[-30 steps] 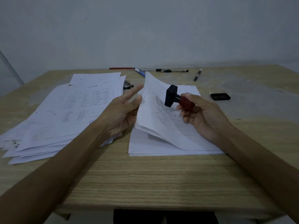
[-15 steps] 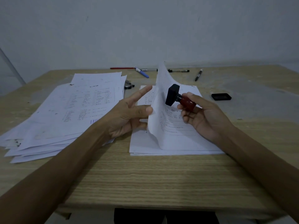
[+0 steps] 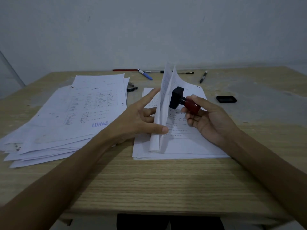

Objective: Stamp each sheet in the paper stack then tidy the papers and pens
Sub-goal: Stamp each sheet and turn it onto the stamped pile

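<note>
My left hand (image 3: 137, 120) pinches a white sheet (image 3: 163, 112) between thumb and fingers; the sheet stands nearly upright above the small paper stack (image 3: 182, 146) in front of me. My right hand (image 3: 207, 118) grips a stamp (image 3: 184, 101) with a red handle and a black base, held sideways just right of the lifted sheet. A spread pile of stamped sheets (image 3: 66, 120) lies to the left, its top sheet marked LUNAS in blue.
A black ink pad (image 3: 226, 99) sits to the right of the stack. Several pens lie along the far edge: a red pen (image 3: 124, 70), a blue pen (image 3: 145, 74), a black marker (image 3: 203, 76). A dark clip (image 3: 132, 88) lies beside the left pile.
My left hand has lifted the top sheet from a shallow curl to nearly upright, swinging it leftward. My right hand with the stamp has stayed almost still.
</note>
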